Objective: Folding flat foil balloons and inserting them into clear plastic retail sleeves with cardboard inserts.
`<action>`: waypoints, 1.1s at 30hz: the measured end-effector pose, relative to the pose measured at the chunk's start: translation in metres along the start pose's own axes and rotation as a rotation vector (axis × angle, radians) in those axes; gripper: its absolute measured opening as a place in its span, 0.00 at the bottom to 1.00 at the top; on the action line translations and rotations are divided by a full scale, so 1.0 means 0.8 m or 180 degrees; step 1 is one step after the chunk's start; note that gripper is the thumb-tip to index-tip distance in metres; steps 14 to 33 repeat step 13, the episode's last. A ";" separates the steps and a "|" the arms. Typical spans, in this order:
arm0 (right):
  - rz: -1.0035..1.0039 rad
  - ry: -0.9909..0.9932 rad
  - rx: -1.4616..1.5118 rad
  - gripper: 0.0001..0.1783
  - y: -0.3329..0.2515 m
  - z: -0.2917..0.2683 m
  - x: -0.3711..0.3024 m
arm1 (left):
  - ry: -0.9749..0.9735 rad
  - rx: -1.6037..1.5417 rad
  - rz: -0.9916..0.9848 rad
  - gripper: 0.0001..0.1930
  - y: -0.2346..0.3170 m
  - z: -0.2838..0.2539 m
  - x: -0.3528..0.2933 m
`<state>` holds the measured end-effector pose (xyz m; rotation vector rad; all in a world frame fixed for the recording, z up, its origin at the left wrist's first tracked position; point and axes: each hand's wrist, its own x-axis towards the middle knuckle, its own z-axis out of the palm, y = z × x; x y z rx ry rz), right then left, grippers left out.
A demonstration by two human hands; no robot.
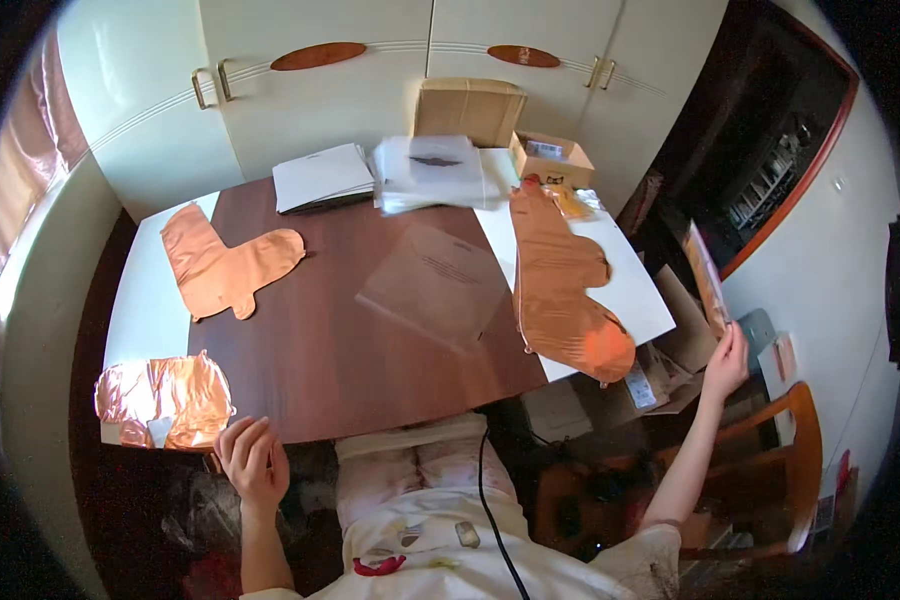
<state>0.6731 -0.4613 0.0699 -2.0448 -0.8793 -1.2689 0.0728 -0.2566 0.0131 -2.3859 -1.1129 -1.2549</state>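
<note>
My right hand (727,362) is raised off the table's right side, its fingers pinching a thin flat packet (708,278) seen nearly edge-on. My left hand (253,460) hovers by the front left table edge with its fingers curled in, nothing visible in them. Next to it lies a shiny copper-coloured foil balloon (165,395), flat and uninflated. Another flat copper foil balloon (225,265) rests farther back on the left. On the right a longer one with rounded lobes (560,275) reaches over the front edge. A clear plastic bag (435,285) lies mid-table.
At the back of the brown and white table (370,390) are a stack of white sheets (323,177) and a stack of clear bags (430,175). Nearby stand a cardboard box (468,110) and a small open box (560,160). A wooden chair (805,450) and open carton (670,370) occupy the right.
</note>
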 end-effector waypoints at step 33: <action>0.2350 -0.1493 0.1606 0.23 0.163 0.188 -0.155 | -0.1148 0.1011 -0.1103 0.34 -0.045 -0.027 -0.012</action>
